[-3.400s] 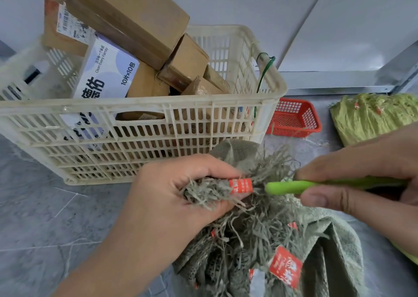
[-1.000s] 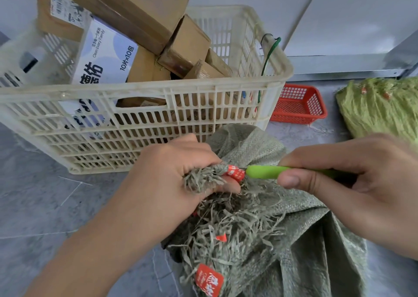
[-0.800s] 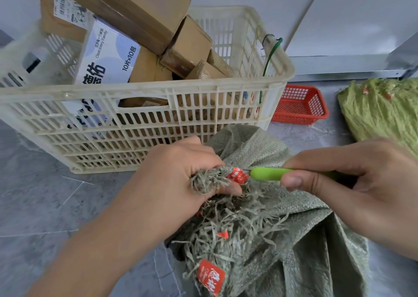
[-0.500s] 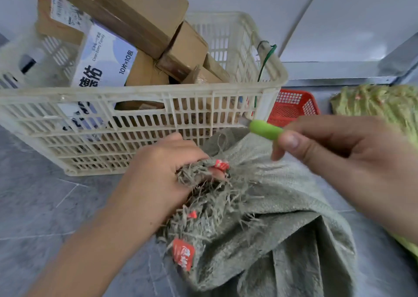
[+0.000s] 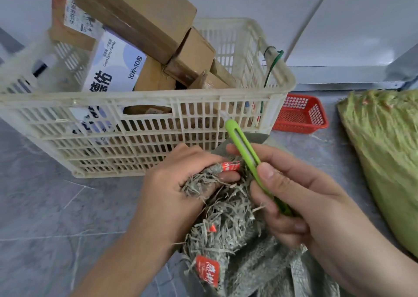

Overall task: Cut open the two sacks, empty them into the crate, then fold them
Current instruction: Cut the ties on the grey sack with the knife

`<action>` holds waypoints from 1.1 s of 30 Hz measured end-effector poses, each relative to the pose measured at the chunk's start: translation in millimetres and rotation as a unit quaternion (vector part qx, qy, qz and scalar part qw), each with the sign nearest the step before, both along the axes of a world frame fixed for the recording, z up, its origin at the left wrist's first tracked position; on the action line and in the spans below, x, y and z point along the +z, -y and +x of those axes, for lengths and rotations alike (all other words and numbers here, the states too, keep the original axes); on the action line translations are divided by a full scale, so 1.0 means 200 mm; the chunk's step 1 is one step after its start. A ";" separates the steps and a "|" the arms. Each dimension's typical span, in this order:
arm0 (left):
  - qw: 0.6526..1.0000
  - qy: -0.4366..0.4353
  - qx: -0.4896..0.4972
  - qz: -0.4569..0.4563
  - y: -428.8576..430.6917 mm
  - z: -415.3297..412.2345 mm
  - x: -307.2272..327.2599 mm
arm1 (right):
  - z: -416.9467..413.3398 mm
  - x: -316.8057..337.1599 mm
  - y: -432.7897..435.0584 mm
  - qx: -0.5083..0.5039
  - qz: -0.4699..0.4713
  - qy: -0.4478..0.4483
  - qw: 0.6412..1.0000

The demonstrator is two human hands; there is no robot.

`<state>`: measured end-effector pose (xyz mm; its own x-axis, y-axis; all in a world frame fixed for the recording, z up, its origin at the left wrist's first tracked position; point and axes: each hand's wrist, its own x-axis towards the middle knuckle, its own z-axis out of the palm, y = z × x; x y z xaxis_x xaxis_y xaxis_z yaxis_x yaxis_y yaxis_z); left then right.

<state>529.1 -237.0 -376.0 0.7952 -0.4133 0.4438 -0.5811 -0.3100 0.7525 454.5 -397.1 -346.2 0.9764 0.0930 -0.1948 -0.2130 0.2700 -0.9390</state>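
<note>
our left hand [image 5: 178, 190] fists the frayed neck of the sack [image 5: 228, 224], in front of the crate [image 5: 158, 120], to pull it taut, while our right hand [image 5: 300, 208] pinches the cutter [image 5: 246, 154], tip pointing up, clear of the fibres.

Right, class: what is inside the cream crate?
In the crate, brown cardboard boxes and a white printed pack pile above its rim. What lies beneath them is covered.

Left hand [image 5: 174, 192] grips sack [image 5: 228, 224]; right hand [image 5: 305, 206] holds cutter [image 5: 243, 147].
</note>
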 end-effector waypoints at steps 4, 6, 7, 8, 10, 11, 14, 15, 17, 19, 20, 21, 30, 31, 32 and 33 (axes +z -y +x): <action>0.999 -0.037 0.011 -0.022 0.00 -0.01 0.00 | -0.01 -0.01 0.01 -0.025 0.036 0.027 0.999; 0.998 -0.052 0.019 -0.022 0.00 -0.02 0.00 | -0.01 -0.01 0.02 -0.027 0.052 0.044 0.997; 0.997 -0.065 0.023 -0.027 0.00 -0.02 0.00 | -0.01 0.00 0.03 -0.026 0.057 0.052 0.997; 0.996 -0.074 0.029 -0.031 0.01 -0.02 0.00 | -0.01 0.00 0.03 -0.023 0.060 0.060 0.996; 0.996 -0.079 0.035 -0.031 0.02 -0.02 0.01 | -0.01 0.00 0.03 -0.012 0.069 0.075 0.995; 0.995 -0.088 0.032 -0.033 0.01 -0.02 0.01 | 0.00 -0.01 0.03 -0.006 0.075 0.083 0.994; 0.988 -0.140 -0.006 -0.066 0.00 -0.01 0.01 | 0.02 -0.02 0.01 -0.016 0.083 0.117 0.990; 0.985 -0.152 -0.016 -0.084 -0.01 -0.01 0.00 | 0.03 -0.02 0.00 -0.031 0.085 0.123 0.988; 0.976 -0.176 -0.023 -0.126 -0.02 -0.01 0.00 | 0.05 -0.01 -0.02 -0.066 0.103 0.126 0.985; 0.972 -0.164 -0.021 -0.168 -0.05 -0.03 0.01 | 0.05 0.01 -0.03 -0.099 0.112 0.124 0.981; 0.975 -0.135 -0.013 -0.179 -0.06 -0.04 0.03 | 0.06 0.03 -0.04 -0.113 0.096 0.122 0.981; 0.977 -0.103 -0.009 -0.184 -0.08 -0.04 0.06 | 0.07 0.04 -0.04 -0.115 0.060 0.128 0.983; 0.959 -0.168 -0.059 -0.219 -0.14 -0.01 0.08 | 0.21 0.08 -0.20 -0.052 -0.209 0.221 0.951; 0.965 -0.160 -0.039 -0.207 -0.16 0.00 0.05 | 0.21 0.06 -0.21 -0.040 -0.238 0.240 0.940; 0.967 -0.158 -0.005 -0.199 -0.18 0.02 0.02 | 0.21 0.02 -0.21 -0.030 -0.292 0.252 0.922; 0.965 -0.163 0.038 -0.200 -0.20 0.04 -0.01 | 0.21 -0.02 -0.21 -0.010 -0.371 0.256 0.893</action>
